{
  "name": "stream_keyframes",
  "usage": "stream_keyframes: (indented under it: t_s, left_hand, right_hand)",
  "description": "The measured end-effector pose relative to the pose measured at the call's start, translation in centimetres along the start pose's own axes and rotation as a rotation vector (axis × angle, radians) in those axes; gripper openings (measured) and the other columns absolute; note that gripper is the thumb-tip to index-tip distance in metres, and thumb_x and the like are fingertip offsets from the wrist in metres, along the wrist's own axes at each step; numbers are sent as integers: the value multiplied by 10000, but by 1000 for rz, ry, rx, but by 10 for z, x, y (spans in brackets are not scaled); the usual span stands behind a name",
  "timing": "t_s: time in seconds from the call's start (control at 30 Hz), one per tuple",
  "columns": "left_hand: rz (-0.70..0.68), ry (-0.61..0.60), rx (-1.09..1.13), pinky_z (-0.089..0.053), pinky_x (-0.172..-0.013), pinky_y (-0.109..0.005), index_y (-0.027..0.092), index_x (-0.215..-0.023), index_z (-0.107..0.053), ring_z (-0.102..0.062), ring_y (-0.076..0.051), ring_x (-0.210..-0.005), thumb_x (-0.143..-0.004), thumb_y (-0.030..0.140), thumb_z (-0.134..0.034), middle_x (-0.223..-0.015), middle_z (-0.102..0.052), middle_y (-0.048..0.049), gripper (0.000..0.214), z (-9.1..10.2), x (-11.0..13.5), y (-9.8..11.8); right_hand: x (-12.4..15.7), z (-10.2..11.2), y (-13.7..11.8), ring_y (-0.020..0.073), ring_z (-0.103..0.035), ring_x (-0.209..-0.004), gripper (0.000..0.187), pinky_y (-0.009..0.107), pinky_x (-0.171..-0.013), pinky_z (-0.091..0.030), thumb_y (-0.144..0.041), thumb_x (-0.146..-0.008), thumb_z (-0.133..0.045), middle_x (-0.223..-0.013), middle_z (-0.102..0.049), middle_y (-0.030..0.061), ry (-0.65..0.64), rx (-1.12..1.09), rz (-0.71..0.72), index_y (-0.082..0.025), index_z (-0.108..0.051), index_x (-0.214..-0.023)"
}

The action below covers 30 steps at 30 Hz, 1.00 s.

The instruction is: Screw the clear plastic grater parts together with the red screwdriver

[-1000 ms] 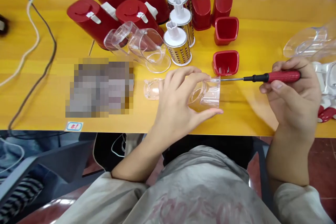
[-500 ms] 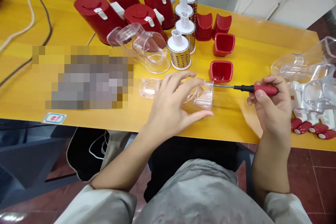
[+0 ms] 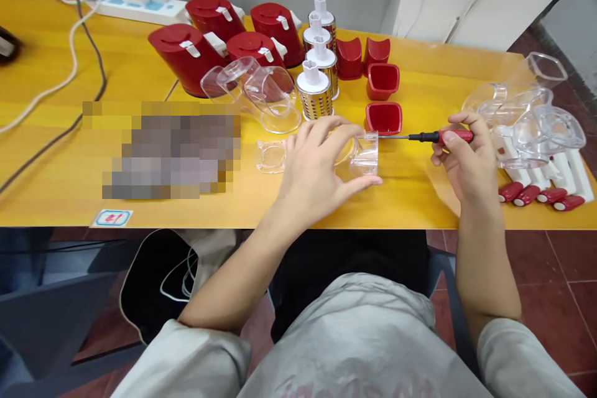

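My left hand lies over a clear plastic housing on the table, gripping it with thumb and fingers. Its square open end points to the right, and a flat ring-like part of it shows left of my hand. In my right hand is a screwdriver with a red and black handle, held level between thumb and fingers. The thin shaft reaches left to the housing's open end; whether the tip touches anything there I cannot tell. Just beyond stands a red square cup.
Perforated metal drums with white tops stand behind my left hand, beside several red bodies. More clear housings and red-tipped white handles lie at the right. A power strip and cables occupy the back left.
The camera view has shifted, so the whole table appears displaced. Both hands keep nearly the same pose, with the screwdriver still at the housing's right end.
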<state>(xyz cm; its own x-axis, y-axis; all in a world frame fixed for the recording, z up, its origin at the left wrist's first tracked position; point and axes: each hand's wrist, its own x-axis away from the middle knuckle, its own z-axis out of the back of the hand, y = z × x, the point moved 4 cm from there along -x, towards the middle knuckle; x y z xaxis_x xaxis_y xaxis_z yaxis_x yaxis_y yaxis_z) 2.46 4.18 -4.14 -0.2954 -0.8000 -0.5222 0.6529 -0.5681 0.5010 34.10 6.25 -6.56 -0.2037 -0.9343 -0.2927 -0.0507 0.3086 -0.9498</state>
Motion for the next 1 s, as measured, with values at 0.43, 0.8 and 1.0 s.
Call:
stream_keyframes:
  t_s: [0.43,0.8,1.0]
  left_hand:
    - [21,-48,-13,-517,-1333,-599,284,-1545,-833,-723,-434,-1499,-1087,1002,-819,-1618,-815,-173,852,3,0,2]
    - [-8,-37,-90,-520,-1307,-630,288,-1584,-805,-708,-461,-1502,-1077,985,-848,-1660,-774,-182,862,0,1,0]
    - [6,-63,-104,-507,-1331,-647,316,-1609,-786,-689,-476,-1534,-1025,964,-930,-1692,-755,-168,884,-3,1,-2]
  right_hand:
    - [3,2,-1,136,-612,-615,558,264,-562,-593,-746,-956,-1076,-809,-638,-67,-35,91,45,-330,-753,-1139]
    - [4,0,2,120,-514,-548,635,265,-485,-471,-920,-1032,-927,-791,-611,-62,-34,137,34,-334,-711,-1142]
    - [5,0,0,133,-601,-722,543,258,-599,-590,-457,-854,-1143,-985,-668,-40,-3,-23,-5,-347,-749,-1211]
